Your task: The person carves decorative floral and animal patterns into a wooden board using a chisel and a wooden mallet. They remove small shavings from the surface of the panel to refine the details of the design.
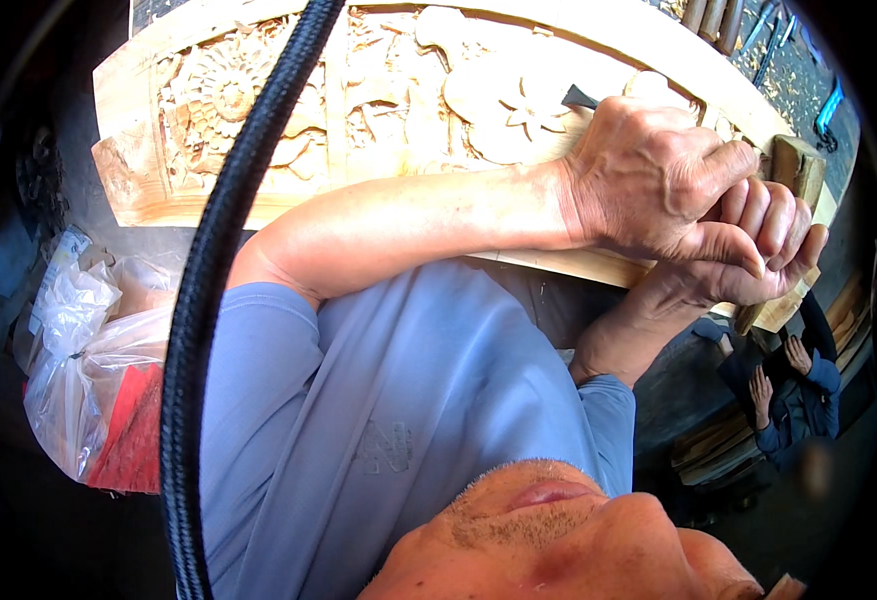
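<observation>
Okay, left hand (649, 175) has its grip wrapped around a chisel (580, 98), dark blade poking past the knuckles over the carved panel (389, 120), just right of the flower (534, 108); can't tell if it's touching wood. Right hand (764, 245) bunches up against the left, fingers curled, can't tell if that grip is around the hidden handle. Hands stacked probably for control. Panel lies relief up, near side of bench (797, 85), likely for reach; left forearm crosses its near edge. Pale wood, smooth border, rough chipped ground, rounded petals. Wooden-handled tools (714, 20) sit toward bench's far right corner, presumably out of the way.
</observation>
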Tool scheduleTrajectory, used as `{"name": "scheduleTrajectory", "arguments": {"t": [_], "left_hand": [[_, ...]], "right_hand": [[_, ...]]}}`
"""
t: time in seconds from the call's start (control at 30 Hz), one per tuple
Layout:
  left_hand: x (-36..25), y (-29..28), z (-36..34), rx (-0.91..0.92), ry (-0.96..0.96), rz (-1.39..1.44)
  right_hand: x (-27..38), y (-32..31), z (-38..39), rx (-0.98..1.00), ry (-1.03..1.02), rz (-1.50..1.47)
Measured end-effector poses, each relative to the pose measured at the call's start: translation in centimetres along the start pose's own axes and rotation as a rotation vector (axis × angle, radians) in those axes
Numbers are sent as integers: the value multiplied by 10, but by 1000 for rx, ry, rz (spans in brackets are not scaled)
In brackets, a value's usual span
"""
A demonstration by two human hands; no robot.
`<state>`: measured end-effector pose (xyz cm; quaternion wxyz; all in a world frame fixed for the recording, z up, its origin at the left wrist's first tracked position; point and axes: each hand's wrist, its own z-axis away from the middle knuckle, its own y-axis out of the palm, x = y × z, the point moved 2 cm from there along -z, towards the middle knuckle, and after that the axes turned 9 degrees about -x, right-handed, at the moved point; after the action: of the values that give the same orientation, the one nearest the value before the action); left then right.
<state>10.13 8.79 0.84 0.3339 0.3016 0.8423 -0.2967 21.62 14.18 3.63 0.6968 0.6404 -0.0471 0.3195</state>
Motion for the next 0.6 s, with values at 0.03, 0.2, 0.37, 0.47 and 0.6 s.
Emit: {"name": "scheduleTrajectory", "arguments": {"t": [0.03,0.2,0.37,0.47,0.6], "left_hand": [[0,-1,0,22,-4,0],[-1,1,-1,19,-15,-39],[-3,0,-2,2,-2,-21],[-4,-2,-3,-19,40,9],[-5,-4,-4,10,57,35]], "right_hand": [[0,0,0,-7,-1,-4],[-1,-2,2,-58,-20,5],[-1,-2,4,-22,-10,-1],[2,-3,8,-24,3,-31],[5,-5,9,-28,-14,-20]]}}
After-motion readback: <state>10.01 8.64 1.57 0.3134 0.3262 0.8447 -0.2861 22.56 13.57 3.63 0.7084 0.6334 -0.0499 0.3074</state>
